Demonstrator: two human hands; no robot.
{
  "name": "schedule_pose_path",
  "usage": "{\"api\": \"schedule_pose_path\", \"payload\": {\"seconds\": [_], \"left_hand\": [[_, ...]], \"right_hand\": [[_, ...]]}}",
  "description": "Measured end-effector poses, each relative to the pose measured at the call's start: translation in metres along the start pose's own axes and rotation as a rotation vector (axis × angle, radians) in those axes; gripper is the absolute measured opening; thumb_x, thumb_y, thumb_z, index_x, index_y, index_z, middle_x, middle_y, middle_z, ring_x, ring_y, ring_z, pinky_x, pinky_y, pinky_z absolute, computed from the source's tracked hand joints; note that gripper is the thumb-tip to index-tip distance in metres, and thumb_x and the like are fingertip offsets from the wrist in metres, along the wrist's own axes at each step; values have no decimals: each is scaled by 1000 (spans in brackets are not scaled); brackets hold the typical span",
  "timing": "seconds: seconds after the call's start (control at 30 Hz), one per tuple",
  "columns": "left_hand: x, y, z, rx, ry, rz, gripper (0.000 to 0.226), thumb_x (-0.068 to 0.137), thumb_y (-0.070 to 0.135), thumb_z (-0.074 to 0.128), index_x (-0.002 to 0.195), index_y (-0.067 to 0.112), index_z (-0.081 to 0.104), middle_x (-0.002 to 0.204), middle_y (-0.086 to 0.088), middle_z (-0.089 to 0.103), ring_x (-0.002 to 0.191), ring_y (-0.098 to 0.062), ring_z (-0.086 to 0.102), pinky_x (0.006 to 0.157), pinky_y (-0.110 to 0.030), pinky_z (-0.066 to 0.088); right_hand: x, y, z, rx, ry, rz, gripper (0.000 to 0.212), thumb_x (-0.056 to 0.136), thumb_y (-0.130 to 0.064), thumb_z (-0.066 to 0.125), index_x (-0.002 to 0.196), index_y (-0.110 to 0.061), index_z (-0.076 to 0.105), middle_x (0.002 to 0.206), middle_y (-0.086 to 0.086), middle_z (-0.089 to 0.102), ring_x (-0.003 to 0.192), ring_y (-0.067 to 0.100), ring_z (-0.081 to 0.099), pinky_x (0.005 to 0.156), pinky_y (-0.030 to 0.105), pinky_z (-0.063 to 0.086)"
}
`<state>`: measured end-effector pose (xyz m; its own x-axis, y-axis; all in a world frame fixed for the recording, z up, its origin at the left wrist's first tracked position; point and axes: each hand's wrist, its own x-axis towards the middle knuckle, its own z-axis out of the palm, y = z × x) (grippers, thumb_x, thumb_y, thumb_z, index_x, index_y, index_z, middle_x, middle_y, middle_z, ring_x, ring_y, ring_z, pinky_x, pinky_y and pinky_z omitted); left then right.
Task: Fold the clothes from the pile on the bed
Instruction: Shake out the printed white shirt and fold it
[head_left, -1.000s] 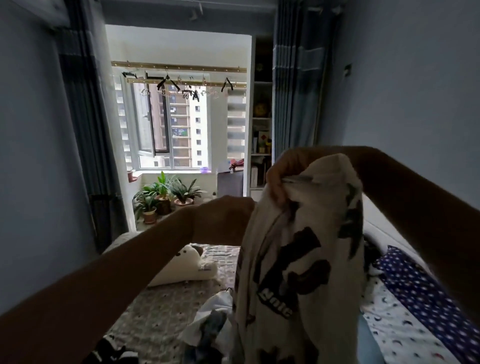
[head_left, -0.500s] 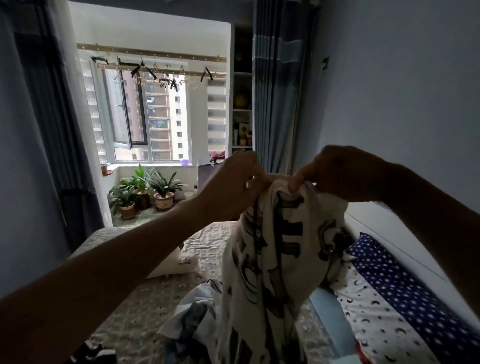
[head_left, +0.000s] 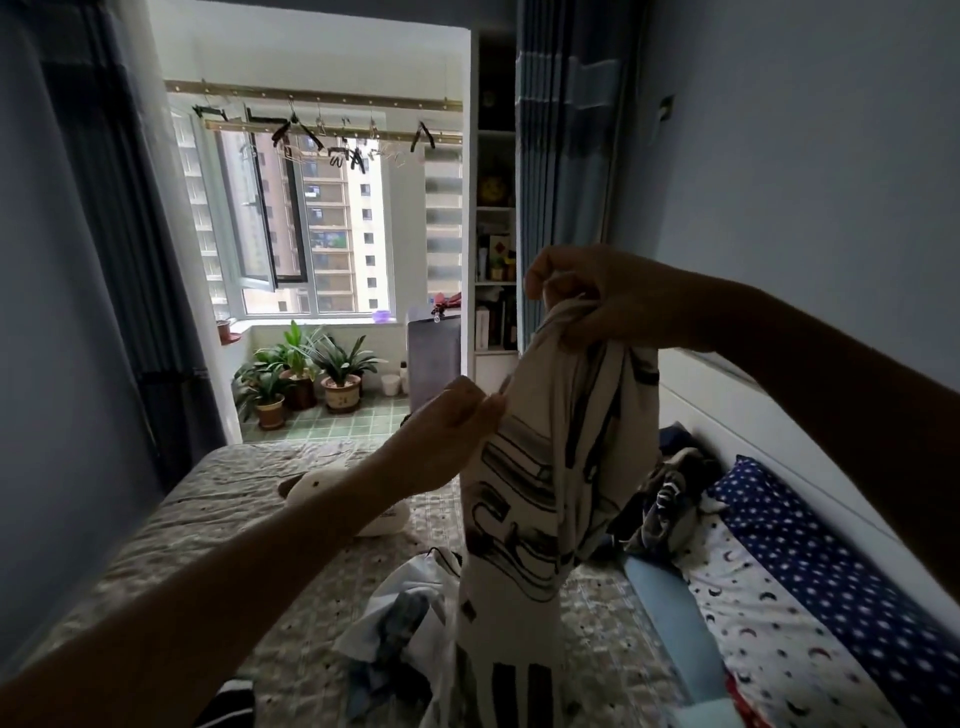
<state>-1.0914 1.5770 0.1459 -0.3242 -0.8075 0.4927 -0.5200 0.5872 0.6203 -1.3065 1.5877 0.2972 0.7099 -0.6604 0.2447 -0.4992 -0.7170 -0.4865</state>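
Note:
A cream garment with black print (head_left: 550, 483) hangs in the air over the bed (head_left: 218, 499). My right hand (head_left: 592, 301) grips its bunched top edge, held high. My left hand (head_left: 457, 421) is lower and to the left, pinching the garment's left edge. The garment's lower part drops out of view at the bottom. Under it on the bed lies a pile of clothes (head_left: 400, 639), white and blue-grey. More dark crumpled clothes (head_left: 670, 499) lie to the right, near the pillows.
A white plush toy (head_left: 332, 493) lies on the patterned bedspread to the left. A blue star-print pillow (head_left: 810, 545) and a moon-print one (head_left: 769, 639) line the headboard on the right. Potted plants (head_left: 301, 369), a window and a shelf stand beyond the bed's far end.
My left hand has let go of the top edge, dropped lower and taken the garment's left side. My right hand keeps the top bunched. The garment has turned, showing striped print.

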Motion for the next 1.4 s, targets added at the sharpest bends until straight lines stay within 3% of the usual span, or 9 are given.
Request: {"api": "schedule_pose_path", "payload": {"seconds": [0.1, 0.3, 0.5, 0.6, 0.8, 1.0, 1.17, 1.27, 1.4], "left_hand": [[-4, -15, -3, 327, 161, 0, 31, 93, 53, 51, 69, 40, 65, 87, -3, 59, 87, -17, 55, 80, -36, 43], [-8, -18, -5, 269, 361, -118, 37, 90, 43, 62, 67, 19, 77, 54, 9, 66, 51, -2, 61, 54, -22, 47], [6, 8, -29, 172, 691, -12, 20, 75, 5, 75, 75, 14, 58, 65, 9, 53, 58, -3, 49, 55, -13, 40], [18, 19, -45, 142, 628, 34, 11, 82, 6, 66, 92, 12, 63, 72, 6, 56, 67, -9, 53, 61, -26, 44], [24, -5, -60, 89, 349, -87, 30, 99, 15, 46, 72, 24, 55, 69, 3, 53, 64, -14, 50, 58, -30, 37], [18, 1, -67, 153, 132, 124, 29, 92, 31, 42, 70, 35, 59, 65, 7, 57, 61, 0, 53, 60, -25, 42], [16, 14, -100, 113, -237, 161, 11, 84, 42, 67, 74, 46, 70, 66, 14, 68, 56, 0, 62, 53, -13, 46], [17, 3, -129, 208, -188, 147, 11, 79, 45, 75, 77, 35, 73, 67, 4, 70, 60, -8, 65, 56, -20, 50], [9, -21, -142, 137, 39, 137, 32, 75, 55, 69, 64, 26, 59, 56, 5, 54, 52, -14, 51, 52, -31, 43]], "right_hand": [[5, 2, 7, -11, 37, 8, 24, 88, -6, 62, 98, -26, 54, 70, -5, 51, 54, -3, 53, 52, 11, 43], [6, 14, 12, -292, 13, 89, 15, 87, -24, 68, 99, -23, 60, 82, -5, 58, 66, 2, 57, 57, 12, 42], [-7, 40, 3, -392, 214, 251, 9, 90, -16, 64, 96, -9, 65, 82, 2, 63, 74, 11, 60, 60, 20, 42], [-16, 51, 3, -554, 344, 321, 7, 86, -15, 67, 90, -14, 61, 76, 1, 59, 74, 21, 60, 61, 27, 42], [-47, 90, -5, -516, 542, 478, 11, 79, -14, 68, 83, -18, 58, 82, 7, 65, 76, 28, 64, 70, 39, 55], [-60, 104, 2, 230, 433, 684, 13, 97, -15, 52, 97, -8, 62, 94, 14, 63, 85, 28, 63, 75, 39, 55], [-65, 101, 5, 463, 514, 583, 15, 93, -18, 58, 104, -9, 59, 96, 13, 56, 79, 20, 54, 68, 25, 43], [-71, 95, -8, 439, 284, 409, 41, 74, -50, 74, 89, -13, 62, 77, 3, 62, 68, 14, 59, 61, 20, 50], [-69, 90, -15, -7, 71, 299, 11, 77, -22, 74, 85, -16, 70, 82, 3, 73, 78, 13, 71, 66, 24, 55]]}}
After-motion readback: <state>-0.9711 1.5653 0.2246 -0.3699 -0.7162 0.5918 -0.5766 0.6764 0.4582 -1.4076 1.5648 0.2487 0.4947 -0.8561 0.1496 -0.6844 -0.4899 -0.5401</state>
